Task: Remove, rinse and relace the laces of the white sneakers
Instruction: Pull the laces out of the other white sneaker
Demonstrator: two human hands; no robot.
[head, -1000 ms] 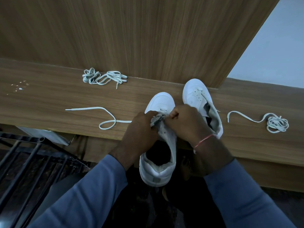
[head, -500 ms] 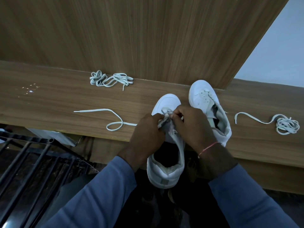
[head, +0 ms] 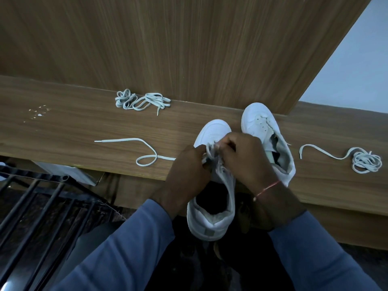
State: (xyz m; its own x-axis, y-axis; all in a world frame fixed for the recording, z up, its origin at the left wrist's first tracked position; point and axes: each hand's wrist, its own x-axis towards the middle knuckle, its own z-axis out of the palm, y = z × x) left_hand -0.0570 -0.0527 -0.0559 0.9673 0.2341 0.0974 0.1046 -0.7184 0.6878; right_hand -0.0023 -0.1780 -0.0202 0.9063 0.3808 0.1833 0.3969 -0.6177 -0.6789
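White sneaker (head: 211, 223), toe on the wooden ledge (head: 63, 139) and heel hanging off toward the person, sits between both hands. The left hand (head: 186, 164) pinches the lace (head: 117, 140) at the eyelets. The right hand (head: 247, 158), fingers curled, pinches the same lace just beside it (its fingertips are partly hidden). From the grip, the lace's free end trails off to the left along the ledge. Just right of the grip stands the second sneaker (head: 260, 124). One lace bundle (head: 366, 161) lies well to the right, another bundle (head: 142, 100) beyond and to the left.
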